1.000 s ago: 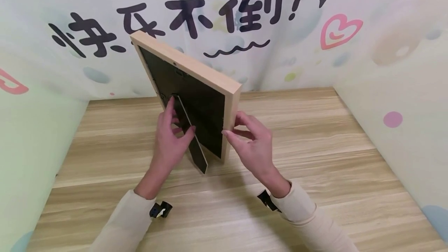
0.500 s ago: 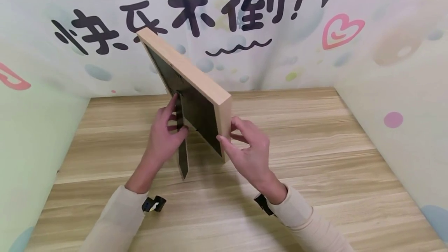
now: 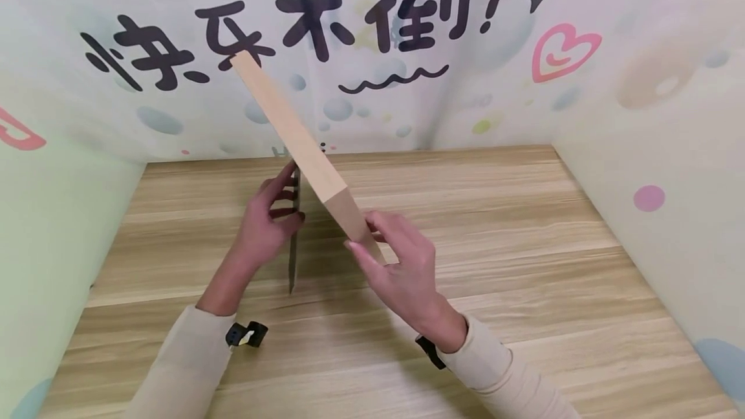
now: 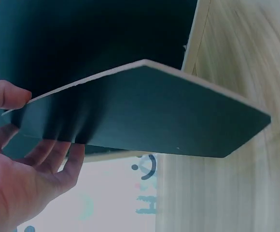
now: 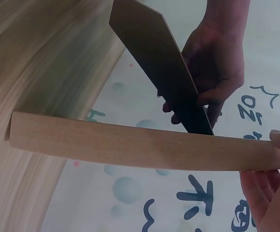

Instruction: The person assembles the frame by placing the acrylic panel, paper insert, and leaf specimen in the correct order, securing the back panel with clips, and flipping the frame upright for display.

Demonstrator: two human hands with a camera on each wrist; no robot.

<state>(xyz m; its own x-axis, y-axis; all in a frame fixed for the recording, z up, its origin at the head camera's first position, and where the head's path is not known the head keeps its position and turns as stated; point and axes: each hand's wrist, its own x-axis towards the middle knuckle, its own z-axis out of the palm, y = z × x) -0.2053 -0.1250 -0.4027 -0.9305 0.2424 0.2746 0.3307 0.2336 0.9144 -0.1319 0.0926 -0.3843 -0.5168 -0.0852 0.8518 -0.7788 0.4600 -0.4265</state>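
Note:
A light wooden picture frame (image 3: 293, 134) stands on edge, seen nearly edge-on in the head view. Its dark back panel (image 4: 106, 34) shows in the left wrist view. Out from that back swings a dark easel leg (image 4: 149, 111) with a pointed end. My left hand (image 3: 262, 222) pinches the leg near its upper part, thumb on one edge and fingers on the other. With thumb and fingers, my right hand (image 3: 401, 264) grips the frame's near side edge; the right wrist view shows this side bar (image 5: 130, 145) lengthwise. The picture side is hidden.
Beneath lies a wood-grain tabletop (image 3: 495, 231). A white printed backdrop (image 3: 372, 108) with large dark characters rises behind it, and pale side walls (image 3: 652, 147) stand left and right. Small black wrist devices (image 3: 247, 335) sit at the cuffs.
The frame has turned from showing its back to nearly edge-on, its near corner shifting left. My right hand moved left with it; my left hand and the leg also shifted slightly left.

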